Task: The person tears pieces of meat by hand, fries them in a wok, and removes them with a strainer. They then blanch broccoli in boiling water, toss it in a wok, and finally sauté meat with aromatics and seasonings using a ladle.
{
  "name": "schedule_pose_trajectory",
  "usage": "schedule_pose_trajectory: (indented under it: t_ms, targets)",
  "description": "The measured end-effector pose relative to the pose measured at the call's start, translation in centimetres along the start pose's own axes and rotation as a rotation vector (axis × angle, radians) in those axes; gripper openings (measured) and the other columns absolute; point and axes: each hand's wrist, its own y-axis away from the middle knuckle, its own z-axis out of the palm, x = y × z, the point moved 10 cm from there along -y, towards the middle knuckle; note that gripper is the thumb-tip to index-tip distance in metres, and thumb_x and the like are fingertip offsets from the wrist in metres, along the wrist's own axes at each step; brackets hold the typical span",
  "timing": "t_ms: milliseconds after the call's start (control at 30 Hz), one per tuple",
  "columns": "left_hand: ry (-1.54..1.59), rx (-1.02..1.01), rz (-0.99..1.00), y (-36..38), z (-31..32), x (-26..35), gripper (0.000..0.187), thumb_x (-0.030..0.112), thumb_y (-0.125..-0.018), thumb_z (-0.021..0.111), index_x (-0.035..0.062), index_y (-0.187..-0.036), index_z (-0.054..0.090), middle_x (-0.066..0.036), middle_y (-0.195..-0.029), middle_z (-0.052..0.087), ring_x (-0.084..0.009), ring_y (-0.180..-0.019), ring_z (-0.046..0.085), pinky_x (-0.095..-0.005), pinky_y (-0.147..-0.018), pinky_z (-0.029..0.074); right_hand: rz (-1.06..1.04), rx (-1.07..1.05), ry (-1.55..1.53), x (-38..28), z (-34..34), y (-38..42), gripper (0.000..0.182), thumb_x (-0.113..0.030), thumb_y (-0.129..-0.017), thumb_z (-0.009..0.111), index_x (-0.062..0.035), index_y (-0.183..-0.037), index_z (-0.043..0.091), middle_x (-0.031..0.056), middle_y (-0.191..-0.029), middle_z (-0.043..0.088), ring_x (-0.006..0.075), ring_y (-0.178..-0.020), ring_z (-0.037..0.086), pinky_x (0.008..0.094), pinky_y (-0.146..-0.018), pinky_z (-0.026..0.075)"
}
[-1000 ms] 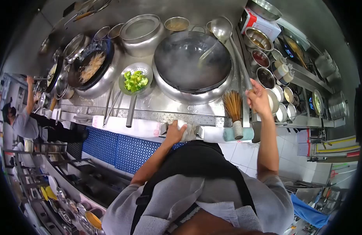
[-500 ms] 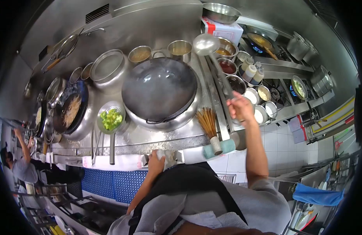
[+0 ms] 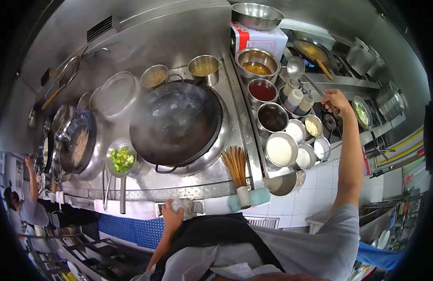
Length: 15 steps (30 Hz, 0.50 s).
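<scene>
My right hand (image 3: 334,101) is closed round the handle of a metal ladle (image 3: 296,67). The ladle's bowl hangs over the back of the seasoning containers, near the squeeze bottles (image 3: 295,99). At the counter's front edge, my left hand (image 3: 172,216) is closed on a crumpled whitish cloth (image 3: 182,206). In front of me a large dark wok (image 3: 176,124) sits on its burner ring, with haze over it and no food visible inside. A bamboo brush (image 3: 235,171) leans at the edge between my hands.
Left of the wok, a perforated skimmer (image 3: 123,185) holds green vegetables (image 3: 122,159). Pots of dark sauce (image 3: 272,117), red sauce (image 3: 262,90) and white powder (image 3: 281,151) stand at right. Another wok (image 3: 78,143) holds noodle-like food. A co-worker (image 3: 27,201) stands far left.
My right hand has swung the ladle right, from beside the wok to above the seasoning containers. My left hand stays on the cloth. The whole view has shifted slightly.
</scene>
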Motion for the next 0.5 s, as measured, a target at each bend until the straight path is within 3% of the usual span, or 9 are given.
schedule_pose_trajectory:
  t_ms: [100,200,300,500]
  targets:
    - [0.034,0.095,-0.003,0.6,-1.8,1.7,0.058,0.021,-0.076,0.072,0.0009,-0.125,0.050,-0.028,-0.115,0.053,-0.0457,-0.108,0.051,-0.0523,-0.095,0.042,0.097,-0.056,0.080,2.0,-1.0,-3.2,0.042,-0.002,-0.079,0.064,0.0060,-0.119,0.052,0.0107,-0.073,0.064,0.0140,-0.049,0.055,0.0291,-0.040,0.043]
    - [0.024,0.165,0.025,1.0,-2.8,2.1,0.058,0.020,-0.077,0.074,0.0005,-0.126,0.050,-0.027,-0.114,0.052,-0.0459,-0.109,0.050,-0.0518,-0.096,0.041,0.085,-0.017,0.095,2.2,-1.5,-4.7,0.029,-0.002,-0.080,0.063,0.0042,-0.107,0.057,0.0112,-0.071,0.064,0.0145,-0.049,0.056,0.0298,-0.040,0.043]
    - [0.020,0.206,0.024,1.4,-3.9,2.5,0.056,0.016,-0.077,0.073,-0.0016,-0.124,0.049,-0.027,-0.115,0.051,-0.0452,-0.109,0.050,-0.0510,-0.097,0.040,0.061,-0.101,0.191,2.0,-1.2,-6.4,0.008,-0.004,-0.080,0.063,0.0035,-0.084,0.063,0.0108,-0.068,0.064,0.0153,-0.047,0.056,0.0302,-0.041,0.045]
    - [0.049,0.261,0.013,2.0,-5.1,2.4,0.054,0.010,-0.078,0.072,-0.0022,-0.125,0.049,-0.027,-0.118,0.050,-0.0444,-0.111,0.049,-0.0501,-0.098,0.040,0.192,-0.046,0.008,0.6,-0.9,-4.7,0.007,-0.004,-0.084,0.061,0.0027,-0.084,0.062,0.0130,-0.069,0.065,0.0145,-0.049,0.055,0.0288,-0.041,0.045]
